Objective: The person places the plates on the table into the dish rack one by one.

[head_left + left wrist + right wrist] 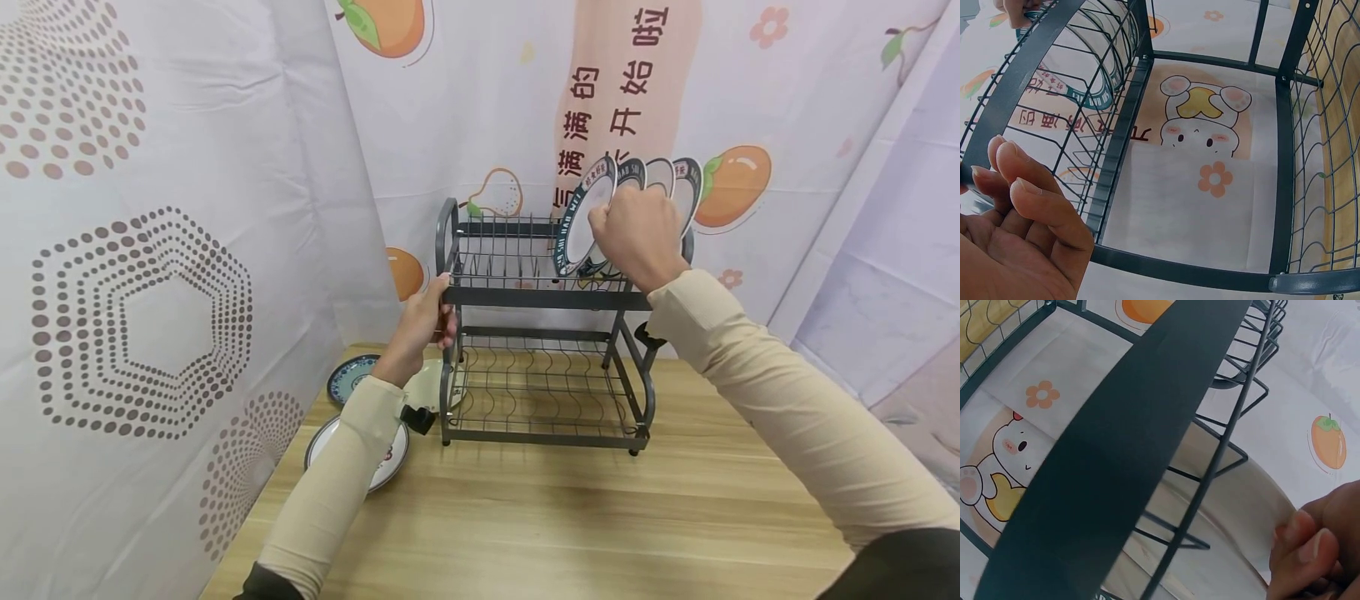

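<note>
A dark two-tier dish rack (540,297) stands on the table. Several white plates (588,223) with dark lettered rims stand on edge at the right of its upper tier, leaning slightly. My right hand (641,233) is fisted over them; in the right wrist view its fingers (1300,553) pinch the edge of a plate (1235,487). Which plate in the row it is, the hand hides in the head view. At the rack's upper left front corner, my left hand (420,325) holds the frame, thumb on the bar and fingers curled below it.
Left of the rack, a blue patterned plate (347,377), a white plate with a dark rim (390,468) and a pale yellowish dish (423,385) lie on the wooden table (525,525). Printed curtains (315,167) hang behind and at both sides. The lower wire tier (540,392) sits beneath.
</note>
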The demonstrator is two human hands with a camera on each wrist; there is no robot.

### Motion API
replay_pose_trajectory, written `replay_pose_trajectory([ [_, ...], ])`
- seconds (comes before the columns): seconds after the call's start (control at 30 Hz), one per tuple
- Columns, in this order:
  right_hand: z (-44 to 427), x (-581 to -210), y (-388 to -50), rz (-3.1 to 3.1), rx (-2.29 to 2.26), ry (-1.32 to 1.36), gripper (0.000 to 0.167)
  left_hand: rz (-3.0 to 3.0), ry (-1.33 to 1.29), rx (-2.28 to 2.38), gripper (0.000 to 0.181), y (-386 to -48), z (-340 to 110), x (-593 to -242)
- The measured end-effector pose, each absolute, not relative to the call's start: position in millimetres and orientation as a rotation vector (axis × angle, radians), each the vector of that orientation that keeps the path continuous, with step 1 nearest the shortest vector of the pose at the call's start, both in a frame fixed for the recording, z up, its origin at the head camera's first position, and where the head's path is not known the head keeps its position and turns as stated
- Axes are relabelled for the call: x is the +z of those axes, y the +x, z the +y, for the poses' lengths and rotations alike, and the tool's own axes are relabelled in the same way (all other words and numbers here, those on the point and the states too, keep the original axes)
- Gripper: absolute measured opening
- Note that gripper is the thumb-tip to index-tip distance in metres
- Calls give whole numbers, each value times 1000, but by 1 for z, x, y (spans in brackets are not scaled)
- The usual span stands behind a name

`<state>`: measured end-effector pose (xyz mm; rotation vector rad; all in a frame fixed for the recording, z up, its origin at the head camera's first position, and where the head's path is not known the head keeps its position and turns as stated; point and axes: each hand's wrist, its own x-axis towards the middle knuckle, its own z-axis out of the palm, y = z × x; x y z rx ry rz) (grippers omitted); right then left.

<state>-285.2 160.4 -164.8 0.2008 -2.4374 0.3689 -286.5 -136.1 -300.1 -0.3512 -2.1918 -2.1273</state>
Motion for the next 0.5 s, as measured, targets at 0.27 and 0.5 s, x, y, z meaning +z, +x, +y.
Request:
replay_pose_trajectory([
  [0.27, 160, -163, -282, -2501, 286, 211, 30, -2185, -351, -2125, 57, -287, -136, -301],
  [0.5, 161, -166, -281, -2487, 250, 231, 40, -2180, -347, -2123, 57, -286, -135, -301],
])
